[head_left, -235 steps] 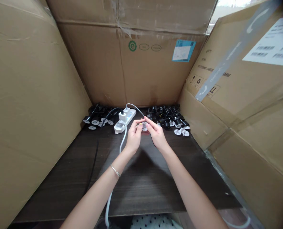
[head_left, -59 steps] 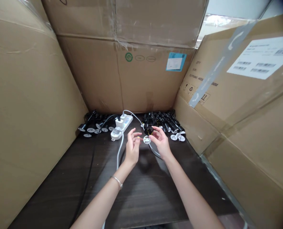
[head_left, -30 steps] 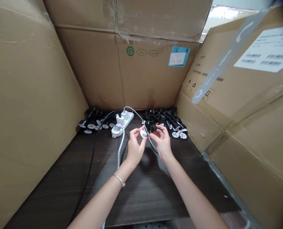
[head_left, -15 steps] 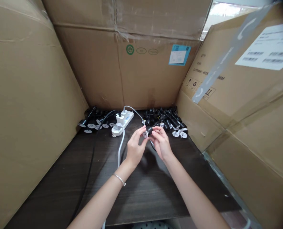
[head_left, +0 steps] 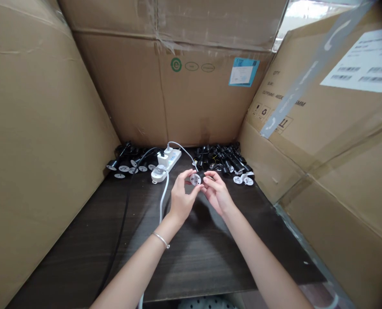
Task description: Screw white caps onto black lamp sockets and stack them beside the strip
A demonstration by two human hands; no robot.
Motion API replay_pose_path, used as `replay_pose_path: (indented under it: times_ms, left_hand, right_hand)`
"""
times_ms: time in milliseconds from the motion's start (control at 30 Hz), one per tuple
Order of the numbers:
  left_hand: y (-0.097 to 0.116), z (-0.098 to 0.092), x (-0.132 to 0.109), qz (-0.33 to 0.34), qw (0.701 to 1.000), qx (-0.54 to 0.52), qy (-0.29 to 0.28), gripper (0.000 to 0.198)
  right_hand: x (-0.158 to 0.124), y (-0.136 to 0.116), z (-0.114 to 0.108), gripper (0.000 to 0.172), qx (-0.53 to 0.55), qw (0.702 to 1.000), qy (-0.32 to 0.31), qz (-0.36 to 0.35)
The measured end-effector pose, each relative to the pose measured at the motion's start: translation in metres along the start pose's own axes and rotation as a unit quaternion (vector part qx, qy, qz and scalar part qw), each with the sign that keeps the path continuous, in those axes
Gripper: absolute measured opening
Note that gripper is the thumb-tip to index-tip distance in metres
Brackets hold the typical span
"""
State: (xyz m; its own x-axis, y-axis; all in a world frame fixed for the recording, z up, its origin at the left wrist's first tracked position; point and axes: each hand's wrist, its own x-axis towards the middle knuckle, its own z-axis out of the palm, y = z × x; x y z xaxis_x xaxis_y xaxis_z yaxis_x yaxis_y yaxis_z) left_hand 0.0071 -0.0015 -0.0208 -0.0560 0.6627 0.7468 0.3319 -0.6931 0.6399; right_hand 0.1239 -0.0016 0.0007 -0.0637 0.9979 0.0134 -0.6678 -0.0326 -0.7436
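Head view: white holed disc faces wearer, left hand pinching.

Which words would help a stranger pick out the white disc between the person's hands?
Inside the cardboard enclosure, look at the dark wooden table, just right of the white power strip. The white round disc is held up in the left hand, close to the right hand. Unlike the similar discs on the table, it is raised.

Soft even light, faint shadow below the hands, bowed edges
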Motion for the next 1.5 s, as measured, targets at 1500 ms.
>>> replay_pose_path:
  times_ms: [1500]
  left_hand:
    - [0.004,-0.001,0.005,-0.171,0.977,-0.086,-0.094,0.026]
  right_hand:
    - [-0.005,0.004,0.003,0.034,-0.101,0.993,-0.045,0.035]
